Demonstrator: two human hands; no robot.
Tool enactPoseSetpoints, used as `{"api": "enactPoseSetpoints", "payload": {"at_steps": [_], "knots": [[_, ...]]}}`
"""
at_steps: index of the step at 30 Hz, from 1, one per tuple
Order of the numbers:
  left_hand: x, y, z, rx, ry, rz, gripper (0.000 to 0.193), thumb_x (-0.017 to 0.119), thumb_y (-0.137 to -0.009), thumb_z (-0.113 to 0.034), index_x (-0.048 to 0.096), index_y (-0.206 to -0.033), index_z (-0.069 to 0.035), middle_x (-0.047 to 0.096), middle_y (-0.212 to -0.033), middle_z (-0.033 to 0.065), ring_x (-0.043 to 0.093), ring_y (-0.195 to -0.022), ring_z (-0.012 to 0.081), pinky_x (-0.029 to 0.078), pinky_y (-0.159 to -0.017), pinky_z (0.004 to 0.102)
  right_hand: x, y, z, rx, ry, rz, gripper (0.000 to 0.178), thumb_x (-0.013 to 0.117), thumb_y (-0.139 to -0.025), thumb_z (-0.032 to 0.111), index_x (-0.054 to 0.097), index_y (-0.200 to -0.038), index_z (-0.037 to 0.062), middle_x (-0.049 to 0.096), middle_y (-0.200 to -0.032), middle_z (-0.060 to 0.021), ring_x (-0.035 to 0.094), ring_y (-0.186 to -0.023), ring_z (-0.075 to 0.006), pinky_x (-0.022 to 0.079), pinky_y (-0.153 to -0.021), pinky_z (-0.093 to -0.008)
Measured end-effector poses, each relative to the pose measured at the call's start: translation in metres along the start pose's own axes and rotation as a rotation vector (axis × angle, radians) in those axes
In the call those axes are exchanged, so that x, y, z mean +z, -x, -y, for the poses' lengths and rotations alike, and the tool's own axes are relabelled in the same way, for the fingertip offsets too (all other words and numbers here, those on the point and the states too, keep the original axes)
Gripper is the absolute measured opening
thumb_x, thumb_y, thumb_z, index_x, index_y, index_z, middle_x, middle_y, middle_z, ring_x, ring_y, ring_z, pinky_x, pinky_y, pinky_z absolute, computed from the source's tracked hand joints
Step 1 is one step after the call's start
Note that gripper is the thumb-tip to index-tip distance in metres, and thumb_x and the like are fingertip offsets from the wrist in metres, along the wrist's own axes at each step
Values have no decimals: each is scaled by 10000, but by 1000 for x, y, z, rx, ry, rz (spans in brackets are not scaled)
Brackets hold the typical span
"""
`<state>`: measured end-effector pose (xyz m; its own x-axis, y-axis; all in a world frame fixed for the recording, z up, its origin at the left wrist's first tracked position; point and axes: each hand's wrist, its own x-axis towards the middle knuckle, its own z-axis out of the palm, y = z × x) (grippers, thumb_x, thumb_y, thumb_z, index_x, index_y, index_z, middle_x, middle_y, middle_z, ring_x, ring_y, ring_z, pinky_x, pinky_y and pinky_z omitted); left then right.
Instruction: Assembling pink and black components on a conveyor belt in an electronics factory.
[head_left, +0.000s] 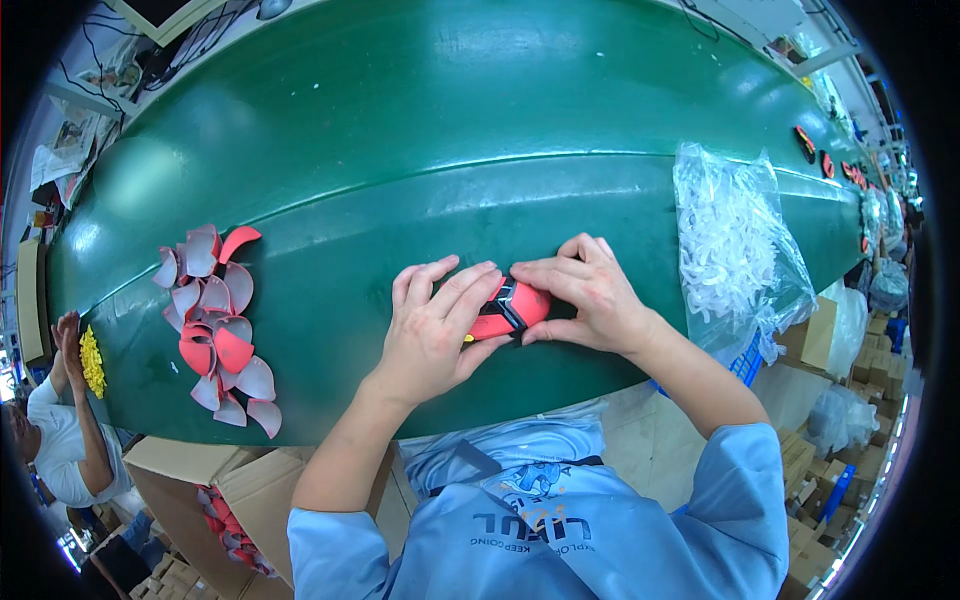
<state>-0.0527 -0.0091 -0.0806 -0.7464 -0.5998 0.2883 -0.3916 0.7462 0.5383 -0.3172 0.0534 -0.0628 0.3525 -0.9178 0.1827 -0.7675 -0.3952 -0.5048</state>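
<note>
Both forearms enter from the lower edge, bare below light blue short sleeves, converging toward centre. Left hand (pixel 432 325): palm down, fingers (pixel 462 290) extended and angled right, tips laid over the top of a small part. Right hand (pixel 590 290): knuckles up, fingers curled leftward, thumb underneath, pinching the same part. Fingertips of both hands nearly touch. Wrists roughly level, elbows spread.

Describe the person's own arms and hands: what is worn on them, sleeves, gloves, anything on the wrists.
Both hands are bare: no gloves on the left hand or the right hand, and no watch, ring or band shows. The forearms are uncovered up to short light blue sleeves, part of a light blue work top with dark printed lettering and a small blue emblem on the chest.
</note>
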Motion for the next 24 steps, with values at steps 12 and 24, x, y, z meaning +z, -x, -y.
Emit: {"api": "enactPoseSetpoints", "payload": {"at_steps": [12,24], "knots": [[3,-21,13,332,-104,16,502,857,-824,-232,742,-1307,-158,642,-1510,30,589,-1335,295,488,-1095,472,6,-8,-9,19,-15,-37,772,919,-689,560,744,-1314,143,760,-1182,12,553,-920,-242,408,-869,-390],[43,-9,2,404,7,-240,275,711,-915,-271,737,-1152,-133,687,-1294,48,622,-1265,338,492,-1075,521,15,22,-15,64,-78,-45,771,969,-634,350,693,-1282,35,701,-1096,-104,566,-975,-336,446,-950,-459]]}}
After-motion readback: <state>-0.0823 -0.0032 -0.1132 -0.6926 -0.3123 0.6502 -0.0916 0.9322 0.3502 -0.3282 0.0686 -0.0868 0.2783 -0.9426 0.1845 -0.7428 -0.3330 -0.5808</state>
